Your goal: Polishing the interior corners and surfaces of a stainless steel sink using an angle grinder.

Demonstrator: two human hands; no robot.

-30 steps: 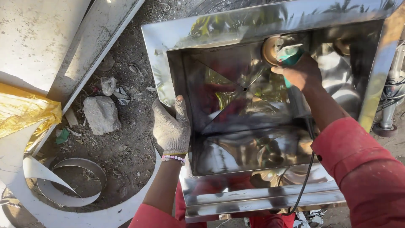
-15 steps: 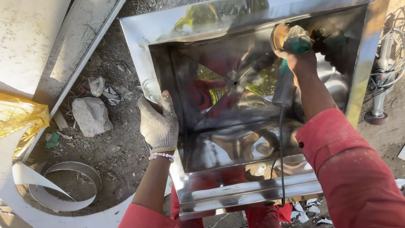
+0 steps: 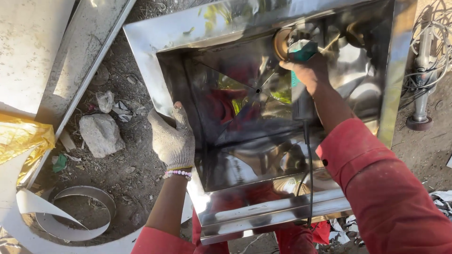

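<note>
A shiny stainless steel sink basin (image 3: 165, 61) lies on the dirt ground, its mirrored inside reflecting red sleeves and greenery. My left hand (image 3: 172, 138), in a grey knit glove with a bead bracelet at the wrist, presses on the basin's left rim. My bare right hand (image 3: 308, 70) grips a green-bodied angle grinder (image 3: 299, 49) inside the basin, near its far wall. The tan polishing disc (image 3: 281, 43) touches the steel there. The grinder's black cord (image 3: 308, 174) runs down over the near rim.
A grey rock (image 3: 100, 135) and scraps of litter lie on the dirt to the left. A curled metal strip (image 3: 70, 221) sits at the lower left beside yellow plastic (image 3: 21, 138). Flat metal sheets (image 3: 33, 51) lie at the upper left. Another power tool (image 3: 421, 94) with cable rests at right.
The view has shifted, so the basin sits further left in frame. My right hand with the grinder has stayed at the basin's far wall. My left hand holds the left rim throughout.
</note>
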